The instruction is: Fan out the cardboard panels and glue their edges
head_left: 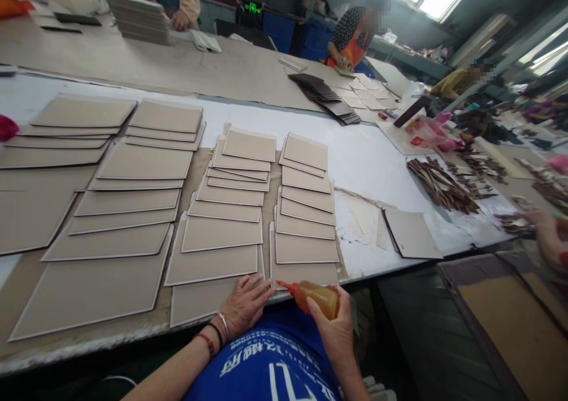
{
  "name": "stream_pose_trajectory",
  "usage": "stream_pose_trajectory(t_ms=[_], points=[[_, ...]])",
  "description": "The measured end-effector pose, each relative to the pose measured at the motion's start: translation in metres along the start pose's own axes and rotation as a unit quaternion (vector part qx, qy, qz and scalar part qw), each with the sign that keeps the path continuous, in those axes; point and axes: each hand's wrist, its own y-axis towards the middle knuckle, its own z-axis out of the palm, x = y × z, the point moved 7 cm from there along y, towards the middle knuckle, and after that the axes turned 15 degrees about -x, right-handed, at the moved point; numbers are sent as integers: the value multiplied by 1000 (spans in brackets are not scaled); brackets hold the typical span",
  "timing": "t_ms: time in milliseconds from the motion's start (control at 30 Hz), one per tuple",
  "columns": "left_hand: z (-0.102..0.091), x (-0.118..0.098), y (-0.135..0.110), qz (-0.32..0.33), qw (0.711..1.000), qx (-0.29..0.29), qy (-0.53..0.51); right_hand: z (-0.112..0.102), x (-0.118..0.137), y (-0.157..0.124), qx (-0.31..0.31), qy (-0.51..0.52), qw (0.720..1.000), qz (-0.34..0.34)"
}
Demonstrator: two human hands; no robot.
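Observation:
My left hand [245, 304] lies flat with fingers spread on a tan cardboard sheet [199, 300] at the table's near edge. My right hand [333, 324] grips an amber glue bottle [316, 297] with a red nozzle pointing left toward the sheets. Several rows of overlapping tan cardboard sheets [222, 212] with pale edges cover the table in front of me. A single tan board [412, 233] lies apart to the right.
A pile of dark brown strips [441, 185] lies at the right. Dark boards [323, 93] and a stack of sheets [137, 13] sit farther back. Other people work at the far side, and someone's hand [550, 235] shows at the right edge.

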Motion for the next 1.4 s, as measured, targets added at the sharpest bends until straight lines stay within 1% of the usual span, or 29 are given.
stream_pose_trajectory(t_ms=[200, 367, 467, 700, 867, 967, 1067, 1200, 1400], points=[[3, 1, -2, 3, 1000, 0, 13, -5, 2, 2, -19, 1, 1000, 1], [4, 1, -3, -2, 1000, 5, 11, -1, 8, 0, -12, 2, 1000, -3], [4, 2, -3, -4, 1000, 0, 9, 0, 11, -1, -15, -1, 1000, -14], [1, -1, -1, 7, 1000, -20, 9, -9, 10, 5, -27, -16, 999, -16], [2, 1, -2, -3, 1000, -19, 6, -5, 14, 2, -17, -16, 999, -27], [4, 1, -3, -4, 1000, -17, 6, -5, 17, 1, -25, -13, 999, -37], [3, 0, -3, 0, 1000, -19, 14, -11, 12, 4, -37, -13, 999, -21], [-1, -2, 0, 18, 999, -31, 24, -25, 3, 13, -61, -29, 998, 4], [-2, -3, 2, 29, 999, -20, 28, -44, -12, 24, -93, -51, 994, 10]])
